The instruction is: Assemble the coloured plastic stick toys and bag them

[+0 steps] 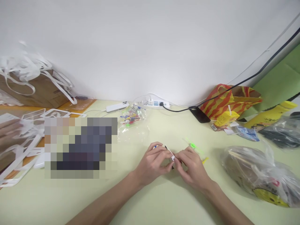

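My left hand [153, 162] is closed, pinching a small white piece [172, 157] with a thin pale strip on it. My right hand [191, 165] meets it from the other side, its thumb and fingertips pressed together at the same piece. Dark bits and a spot of blue show around my left fingers; what they belong to is partly hidden. Just beyond my right hand lies a bright green propeller-like part [192, 145], with a yellow piece [205, 160] beside it. Fingers cover much of the held part.
Behind my hands is a clear bag [133, 118] of small coloured parts. A power strip [156, 103] runs along the wall. To the right are a knotted plastic bag [255, 175], a yellow drink carton [225, 120] and a phone [199, 114]. Another person's hand [9, 131] touches white frames at left.
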`<act>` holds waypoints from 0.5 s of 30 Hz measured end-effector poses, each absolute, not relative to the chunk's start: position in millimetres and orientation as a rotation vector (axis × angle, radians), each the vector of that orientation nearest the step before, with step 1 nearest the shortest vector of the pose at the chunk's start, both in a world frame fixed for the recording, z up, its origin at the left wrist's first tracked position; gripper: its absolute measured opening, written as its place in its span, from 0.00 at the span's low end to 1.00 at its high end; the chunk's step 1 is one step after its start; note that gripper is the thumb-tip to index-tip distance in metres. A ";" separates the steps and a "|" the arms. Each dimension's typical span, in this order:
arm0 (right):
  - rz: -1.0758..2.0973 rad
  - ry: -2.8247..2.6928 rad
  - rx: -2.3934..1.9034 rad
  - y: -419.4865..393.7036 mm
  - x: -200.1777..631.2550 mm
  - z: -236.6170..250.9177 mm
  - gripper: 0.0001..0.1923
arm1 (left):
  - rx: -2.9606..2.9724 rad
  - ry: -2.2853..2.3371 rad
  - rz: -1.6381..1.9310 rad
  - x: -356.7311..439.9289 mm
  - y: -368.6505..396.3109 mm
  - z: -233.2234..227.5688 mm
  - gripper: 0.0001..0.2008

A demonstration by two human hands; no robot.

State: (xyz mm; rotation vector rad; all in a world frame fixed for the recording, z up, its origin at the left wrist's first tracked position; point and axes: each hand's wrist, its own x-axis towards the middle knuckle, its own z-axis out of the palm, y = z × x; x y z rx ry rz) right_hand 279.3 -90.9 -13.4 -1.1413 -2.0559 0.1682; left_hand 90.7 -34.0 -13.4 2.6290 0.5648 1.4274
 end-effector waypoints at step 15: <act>0.045 -2.071 -1.104 -89.5 278.2 -15.3 0.10 | 2.636 0.561 1.383 90.5 -28.5 -19.2 0.11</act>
